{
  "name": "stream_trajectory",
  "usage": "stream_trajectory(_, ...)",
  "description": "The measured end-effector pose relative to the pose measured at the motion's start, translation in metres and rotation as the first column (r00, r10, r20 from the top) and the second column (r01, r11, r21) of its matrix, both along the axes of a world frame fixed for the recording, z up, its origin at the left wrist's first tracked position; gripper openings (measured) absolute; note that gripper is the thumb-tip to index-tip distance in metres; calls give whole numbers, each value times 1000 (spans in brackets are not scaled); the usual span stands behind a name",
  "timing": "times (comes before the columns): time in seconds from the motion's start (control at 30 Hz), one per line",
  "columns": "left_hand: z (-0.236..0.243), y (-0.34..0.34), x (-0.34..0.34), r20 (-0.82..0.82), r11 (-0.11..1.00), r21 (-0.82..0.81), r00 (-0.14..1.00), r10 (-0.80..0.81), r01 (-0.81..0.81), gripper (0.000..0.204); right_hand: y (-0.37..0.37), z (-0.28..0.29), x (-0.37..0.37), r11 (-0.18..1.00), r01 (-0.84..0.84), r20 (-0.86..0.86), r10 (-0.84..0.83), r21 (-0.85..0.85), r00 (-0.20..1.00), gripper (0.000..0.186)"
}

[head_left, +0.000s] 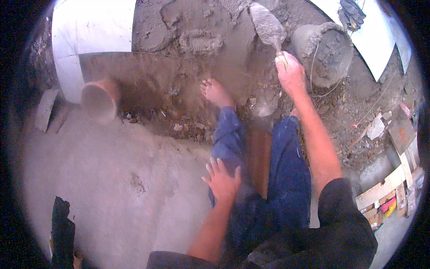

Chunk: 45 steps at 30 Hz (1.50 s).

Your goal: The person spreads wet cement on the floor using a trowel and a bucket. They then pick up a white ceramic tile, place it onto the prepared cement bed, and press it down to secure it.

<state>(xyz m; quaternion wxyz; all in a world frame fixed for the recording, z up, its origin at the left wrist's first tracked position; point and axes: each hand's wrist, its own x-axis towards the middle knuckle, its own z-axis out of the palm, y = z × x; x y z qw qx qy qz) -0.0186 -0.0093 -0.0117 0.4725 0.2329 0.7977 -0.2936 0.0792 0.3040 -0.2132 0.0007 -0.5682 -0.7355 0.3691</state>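
Observation:
My right hand (291, 74) is stretched forward and grips the handle of a trowel (268, 26), whose blade carries wet grey mortar. A mortar-caked bucket (324, 54) stands just right of that hand. My left hand (221, 179) rests flat on my left thigh, fingers spread, holding nothing. I am crouched in blue trousers; my bare left foot (216, 92) stands on the dirt beside a shallow trench. Lumps of wet mortar (199, 41) lie on the ground beyond the foot.
An orange pipe end (99, 99) sticks out of a white wall (89, 27) at the left. A smooth concrete slab (112, 179) fills the lower left. Wood scraps and boards (394, 184) lie at the right; a white sheet (376, 40) sits at the upper right.

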Motion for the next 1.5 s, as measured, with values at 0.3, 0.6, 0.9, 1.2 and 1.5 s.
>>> stream_trajectory(0.3, 2, 1, 0, -3, 1000, 20, 1000, -16, 16, 85, -68, 11, 18, 931, 37, 93, -3, -362, 996, 36)
stream_trajectory(0.6, 3, -3, 1, -4, 999, 32, 1000, 4, -3, 86, -66, 41, -21, 996, -4, 168, 19, -86, 986, 36)
stream_trajectory(0.9, 7, 2, 1, -15, 1000, 29, 1000, 13, -13, 82, -106, 15, -11, 983, 152, 35, -149, -106, 988, 37)
stream_trajectory(1.2, 3, -2, 9, -15, 999, 30, 1000, -21, 21, 82, -109, 14, 33, 960, 170, 115, -147, -223, 982, 38)
stream_trajectory(1.5, 7, 0, 12, -53, 999, 25, 998, -29, 30, 83, -77, 206, 149, 990, 139, 214, -140, 19, 967, 35)
